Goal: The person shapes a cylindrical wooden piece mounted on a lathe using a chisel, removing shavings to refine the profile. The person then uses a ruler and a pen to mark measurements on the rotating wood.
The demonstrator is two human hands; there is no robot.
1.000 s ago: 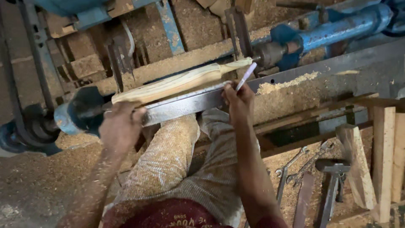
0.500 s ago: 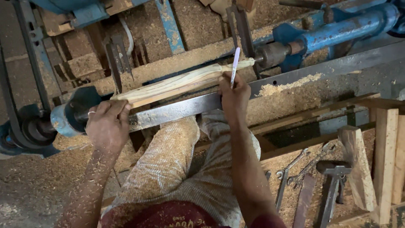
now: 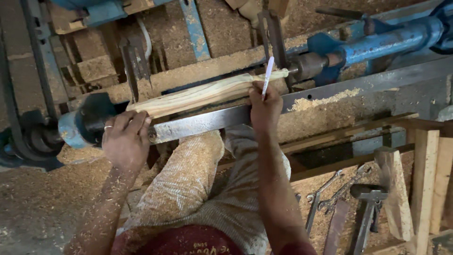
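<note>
A: Which step is shown?
B: Marking. My right hand [image 3: 265, 105] pinches a pen [image 3: 267, 77] against the wooden blank [image 3: 203, 93], at twelve o'clock on the lathe.
A: And the left?
B: My left hand [image 3: 125, 140] clamps the steel rest [image 3: 203, 123]; next calls for steady pen pressure.

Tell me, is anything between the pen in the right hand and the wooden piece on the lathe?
Nothing visible. The right hand holds the white pen right against the pale wooden workpiece, above the metal tool rest.
</note>
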